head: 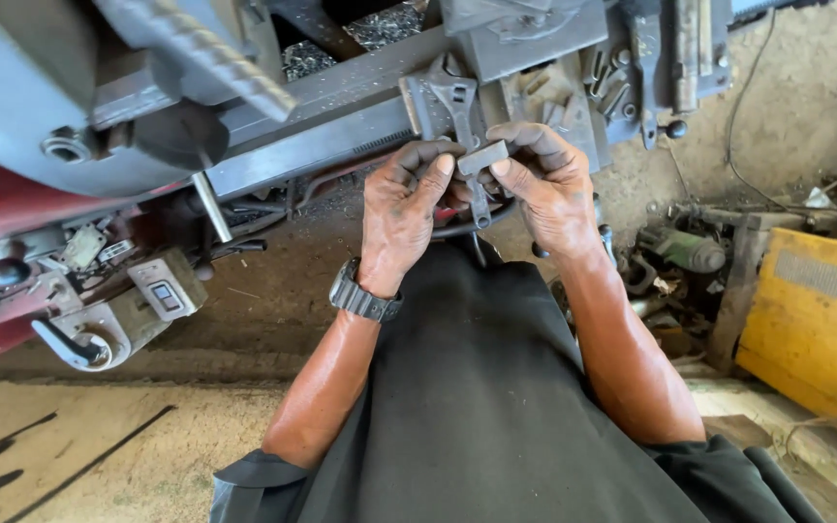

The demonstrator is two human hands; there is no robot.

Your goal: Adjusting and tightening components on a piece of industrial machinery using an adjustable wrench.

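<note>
Fingertips of both hands pinch a small grey metal block (pixel 483 156) between them, left hand (pixel 401 215) and right hand (pixel 546 189) closed on its ends, held above my dark lap. Just behind it an adjustable wrench (pixel 457 107) lies on the lathe bed (pixel 322 145); a yellow crate (pixel 816 320) sits far right.

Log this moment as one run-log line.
left hand: pinching small metal block | right hand: pinching same block | behind: adjustable wrench on lathe bed
</note>
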